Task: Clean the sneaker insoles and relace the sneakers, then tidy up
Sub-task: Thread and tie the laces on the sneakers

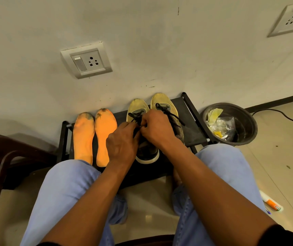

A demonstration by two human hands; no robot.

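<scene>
Your two sneakers (167, 110) sit toward the right end of the black rack (193, 132), toes at its back edge against the wall, long axes running back to front. Both orange insoles (105, 137) lie parallel beside them at the left end, reaching the front edge. Your left hand (122, 141) and right hand (156, 128) each close their grip on the black lace (136, 119) over the left sneaker. The round bin (248, 125), just beside the right end, holds crumpled wrappers (220, 125).
</scene>
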